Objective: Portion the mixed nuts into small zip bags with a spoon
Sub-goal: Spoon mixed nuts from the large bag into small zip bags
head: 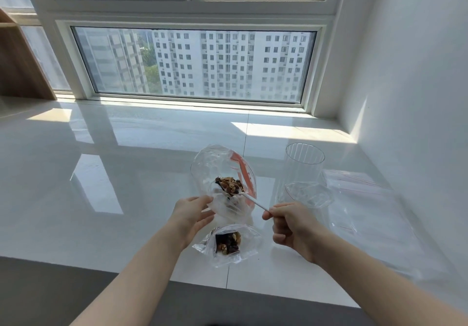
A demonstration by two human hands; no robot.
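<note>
My left hand (193, 211) holds a clear zip bag (215, 163) with a red strip, its mouth wide and facing me. My right hand (291, 227) grips the white handle of a spoon (253, 201). The spoon's bowl sits at the bag's mouth, heaped with mixed nuts (229, 185). Below my hands a small zip bag (228, 244) lies on the white counter (114, 199) with nuts inside it.
A ribbed clear cup (304, 163) stands right of the bag, with a clear lid or dish (307, 195) in front of it. Empty zip bags (367, 206) lie flat at the right, near the white wall. A window runs behind the counter, and its front edge is below.
</note>
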